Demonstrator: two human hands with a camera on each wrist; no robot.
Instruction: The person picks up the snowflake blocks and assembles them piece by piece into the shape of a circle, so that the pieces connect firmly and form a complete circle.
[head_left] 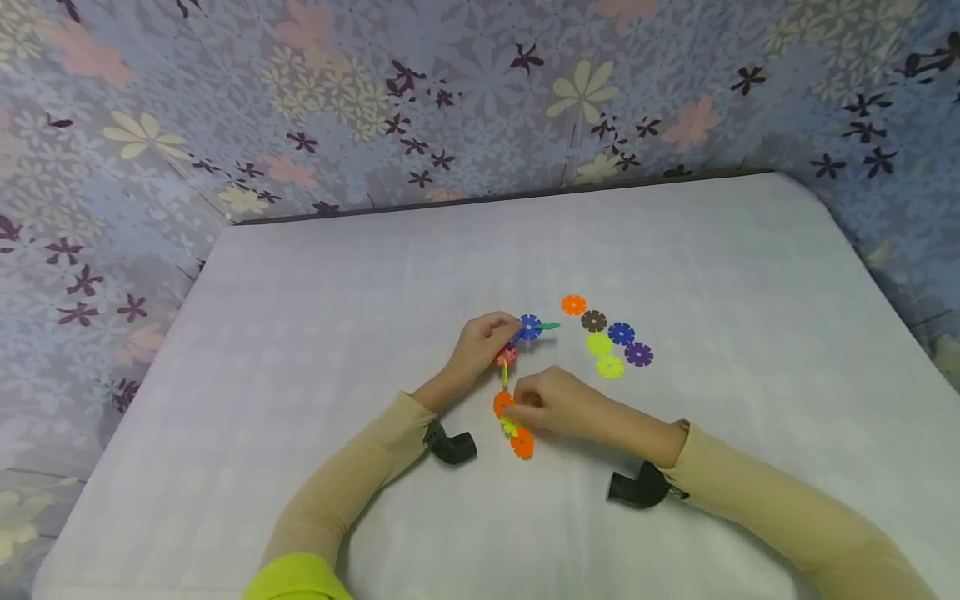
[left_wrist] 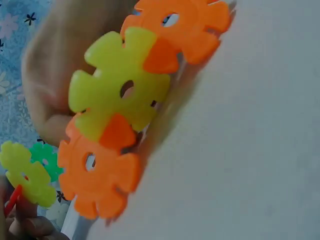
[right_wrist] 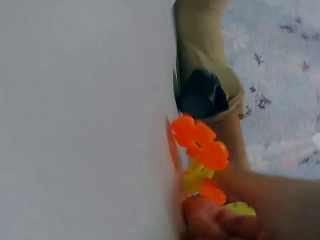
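A curved chain of interlocking flower-shaped plastic discs runs between the two hands. My left hand (head_left: 477, 348) pinches its upper part near a blue disc (head_left: 529, 327) and a red disc (head_left: 507, 357), and a green disc (head_left: 550, 326) juts out edge-on at that end. Lower down, my right hand (head_left: 564, 403) pinches the chain at an orange disc (head_left: 502, 404). Below these fingers hang a yellow disc (left_wrist: 120, 82) and another orange disc (left_wrist: 100, 172), slotted together. In the right wrist view the right fingers (right_wrist: 210, 217) partly cover the chain.
Loose discs lie to the right of the chain: an orange one (head_left: 573, 305), a brown one (head_left: 594, 321), a blue one (head_left: 621, 334), a purple one (head_left: 639, 354) and two yellow ones. A white cloth covers the table (head_left: 337, 275), backed by a floral wall (head_left: 480, 100).
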